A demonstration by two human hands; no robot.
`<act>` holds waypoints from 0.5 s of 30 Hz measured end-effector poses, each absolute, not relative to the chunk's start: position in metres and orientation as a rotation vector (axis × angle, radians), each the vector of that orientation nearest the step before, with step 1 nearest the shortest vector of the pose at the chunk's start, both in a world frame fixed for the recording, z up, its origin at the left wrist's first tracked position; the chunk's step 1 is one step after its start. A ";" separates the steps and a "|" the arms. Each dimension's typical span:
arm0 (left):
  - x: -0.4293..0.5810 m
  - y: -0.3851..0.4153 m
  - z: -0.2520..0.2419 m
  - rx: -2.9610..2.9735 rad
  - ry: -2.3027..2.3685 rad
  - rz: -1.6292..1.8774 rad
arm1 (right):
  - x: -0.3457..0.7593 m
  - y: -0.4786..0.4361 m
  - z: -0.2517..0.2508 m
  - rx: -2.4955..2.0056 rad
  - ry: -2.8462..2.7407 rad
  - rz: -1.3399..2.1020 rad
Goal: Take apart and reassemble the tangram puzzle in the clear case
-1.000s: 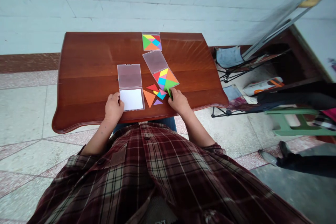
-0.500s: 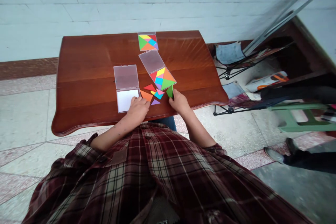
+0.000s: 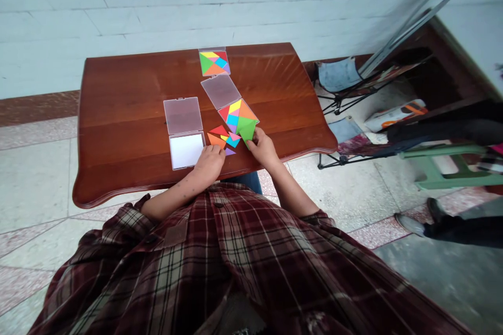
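On the wooden table [image 3: 126, 78] lie loose coloured tangram pieces [image 3: 225, 137] beside an open clear case with a white base [image 3: 186, 150]. My left hand [image 3: 209, 164] rests curled over the near edge of the orange triangle [image 3: 214, 140]. My right hand [image 3: 263, 147] pinches a green triangle piece [image 3: 248, 141] just below a filled tangram tray [image 3: 238, 115]. A second filled tangram tray [image 3: 214, 62] sits at the table's far edge, with a clear lid [image 3: 220, 90] between the two trays.
A folding stool with blue fabric [image 3: 338, 76] and clutter stand right of the table. A green stool [image 3: 444, 172] and another person's shoe [image 3: 408, 224] are on the floor at right. A tiled wall runs behind the table.
My left hand left the white case and moved right onto the orange triangle. My right hand lifted the green triangle and shifted it slightly left, near the filled tray.
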State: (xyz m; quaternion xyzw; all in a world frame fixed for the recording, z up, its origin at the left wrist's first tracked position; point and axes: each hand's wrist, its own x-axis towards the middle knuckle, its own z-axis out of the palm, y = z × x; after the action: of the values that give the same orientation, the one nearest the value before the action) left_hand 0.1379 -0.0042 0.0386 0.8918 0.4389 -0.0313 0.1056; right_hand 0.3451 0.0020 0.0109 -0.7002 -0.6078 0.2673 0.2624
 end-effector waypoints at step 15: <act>0.142 0.011 0.035 2.647 1.290 0.128 | 0.355 0.003 -0.013 -1.694 -1.423 0.754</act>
State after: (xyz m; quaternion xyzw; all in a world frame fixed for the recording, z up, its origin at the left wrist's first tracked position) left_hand 0.1424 0.0108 0.0353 0.8938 0.4357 0.0431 0.0971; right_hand 0.3545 0.0027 -0.0134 -0.6670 -0.5604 0.2967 0.3913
